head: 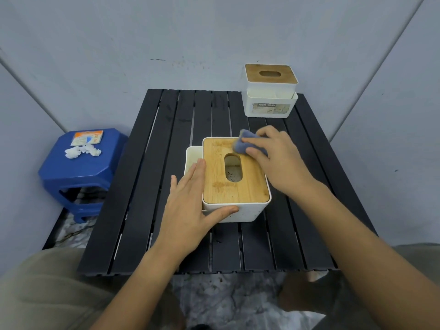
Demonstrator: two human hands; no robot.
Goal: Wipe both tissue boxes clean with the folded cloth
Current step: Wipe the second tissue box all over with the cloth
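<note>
Now folded cloth (248,144) pinched in right-hand fingers (256,153) on near tissue box (235,177) lid, left-hand fingers (197,172) flat.

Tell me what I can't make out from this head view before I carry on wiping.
- Near tissue box: left wall hidden by left hand.
- Folded cloth: mostly covered by right hand.
- Far tissue box: label print too small; back hidden.
- Box interior: only specks seen through lid slot.

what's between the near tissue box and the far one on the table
Only bare black slats of the table, seen in the head view. Nothing stands between the near tissue box and the far tissue box.
</note>
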